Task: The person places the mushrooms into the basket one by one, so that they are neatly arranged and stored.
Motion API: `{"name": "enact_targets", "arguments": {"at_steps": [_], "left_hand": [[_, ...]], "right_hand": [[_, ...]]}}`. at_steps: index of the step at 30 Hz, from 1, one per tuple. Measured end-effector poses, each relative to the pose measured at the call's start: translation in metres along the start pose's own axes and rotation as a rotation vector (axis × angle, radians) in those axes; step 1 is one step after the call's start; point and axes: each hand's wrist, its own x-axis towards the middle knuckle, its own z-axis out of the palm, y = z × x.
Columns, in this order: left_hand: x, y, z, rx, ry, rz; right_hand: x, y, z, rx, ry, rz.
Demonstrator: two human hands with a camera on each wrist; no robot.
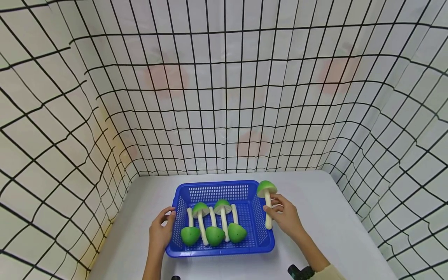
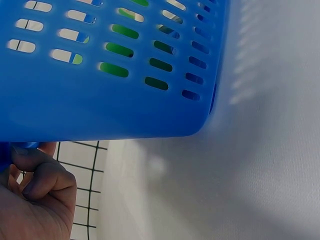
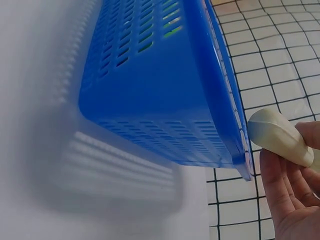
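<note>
A blue plastic basket [image 1: 219, 254] with slotted walls stands on the white table. Inside it lie several green-capped toy mushrooms [image 1: 237, 232] in a row, their caps pointing alternately toward and away from me. My left hand [image 1: 161, 230] grips the basket's left rim; in the left wrist view its thumb and curled fingers [image 2: 47, 180] are at that rim. Above the basket's right rim, my right hand [image 1: 287, 216] pinches another mushroom [image 1: 268, 202] by its pale stem, cap up and away from me. In the right wrist view the stem [image 3: 280, 136] shows between thumb and fingers.
White table surface [image 1: 315, 202] surrounds the basket. Walls of black grid netting [image 1: 224, 97] over white sheeting rise at the back and both sides. A dark device [image 1: 300, 272] sits at my right wrist, and a small dark object [image 1: 175, 277] shows at the bottom edge.
</note>
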Motion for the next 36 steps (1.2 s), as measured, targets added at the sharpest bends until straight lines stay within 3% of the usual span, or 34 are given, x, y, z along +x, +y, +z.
{"name": "enact_targets", "arguments": {"at_steps": [25, 36], "left_hand": [[0.005, -0.004, 0.001, -0.009, 0.007, 0.009], [0.000, -0.002, 0.002, -0.009, 0.010, -0.002]], "right_hand": [[0.006, -0.010, 0.030, -0.027, 0.005, -0.022], [0.003, -0.015, 0.044, -0.045, -0.014, -0.036]]}}
